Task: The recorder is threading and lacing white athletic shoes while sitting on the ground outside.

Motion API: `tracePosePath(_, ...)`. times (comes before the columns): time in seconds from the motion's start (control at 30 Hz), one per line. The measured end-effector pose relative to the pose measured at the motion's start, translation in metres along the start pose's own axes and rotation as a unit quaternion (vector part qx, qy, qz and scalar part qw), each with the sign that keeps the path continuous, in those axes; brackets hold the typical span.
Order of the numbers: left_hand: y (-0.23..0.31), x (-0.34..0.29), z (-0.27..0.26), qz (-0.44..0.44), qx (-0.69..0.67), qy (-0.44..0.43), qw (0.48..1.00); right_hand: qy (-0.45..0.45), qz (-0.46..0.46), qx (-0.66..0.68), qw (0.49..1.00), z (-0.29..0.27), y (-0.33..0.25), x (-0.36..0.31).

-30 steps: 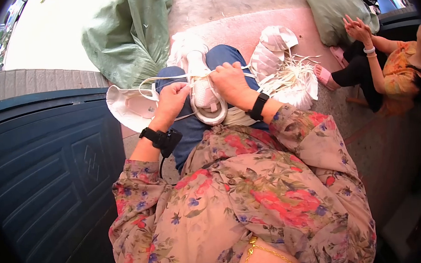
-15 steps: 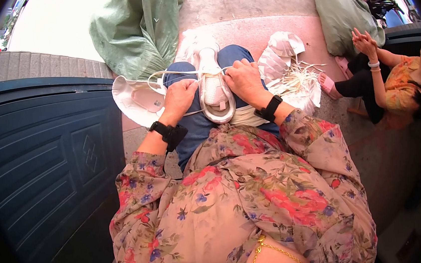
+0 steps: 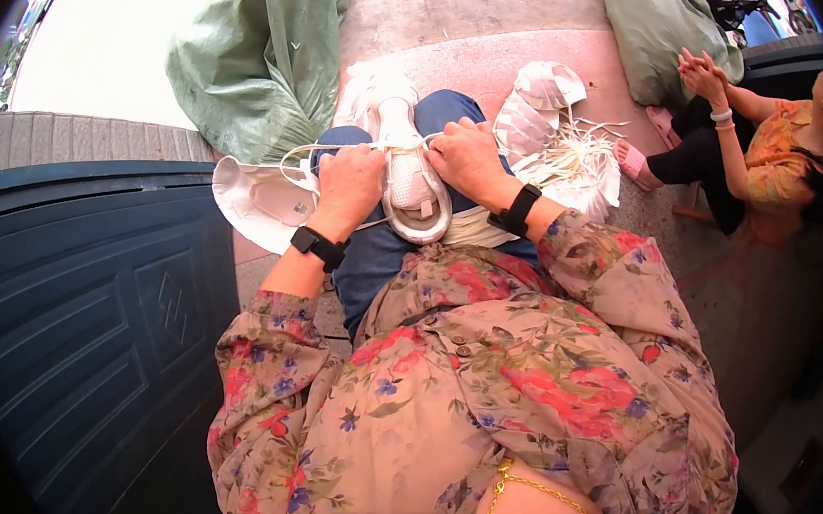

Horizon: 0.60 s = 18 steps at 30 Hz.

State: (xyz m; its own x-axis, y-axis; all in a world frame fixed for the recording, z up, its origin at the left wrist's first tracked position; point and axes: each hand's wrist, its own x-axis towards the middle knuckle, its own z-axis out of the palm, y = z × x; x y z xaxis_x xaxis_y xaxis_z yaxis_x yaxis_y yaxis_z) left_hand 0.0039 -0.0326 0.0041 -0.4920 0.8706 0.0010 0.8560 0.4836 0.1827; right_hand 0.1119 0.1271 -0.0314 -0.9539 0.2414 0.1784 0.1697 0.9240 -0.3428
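A white sneaker (image 3: 417,203) rests between my knees, its heel opening toward me. On its left side my left hand (image 3: 351,182) is closed on a white shoelace (image 3: 301,153), part of which loops out past the knuckles. My right hand (image 3: 467,159), at the sneaker's right side, is also closed on the lace; its fingertips are partly hidden. The lace runs across the sneaker between both hands. Beyond my right knee lies a bundle of cream laces (image 3: 573,150). Beside my left knee is another white shoe piece (image 3: 264,196) with a pale pink inside.
Stacked white shoe pieces (image 3: 540,99) lie ahead on the right. A green sack (image 3: 263,64) stands at far left, and another green sack (image 3: 660,25) at far right. Another person (image 3: 765,153) sits at the right, hands together. A dark blue panelled door (image 3: 104,323) borders my left.
My left hand has turned and moved slightly up the sneaker. My right hand has shifted a little left, closer to the sneaker. The lace now stretches straighter between them.
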Motion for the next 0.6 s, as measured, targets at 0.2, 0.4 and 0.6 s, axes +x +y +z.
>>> tracePosePath(0.2, 0.009, -0.003, 0.006, -0.102, -0.016, 0.055, 0.993, -0.019, 0.017, -0.029, 0.999, -0.001, -0.003, -0.005)
tracePosePath(0.4, 0.018, -0.013, 0.019, -0.112, -0.048, 0.037, 0.992, -0.048, 0.027, 0.011, 0.998, -0.011, -0.013, -0.009)
tracePosePath(0.6, 0.027, 0.000, 0.001, -0.010, 0.061, 0.112, 0.992, -0.060, 0.050, 0.054, 0.995, -0.002, -0.006, -0.008)
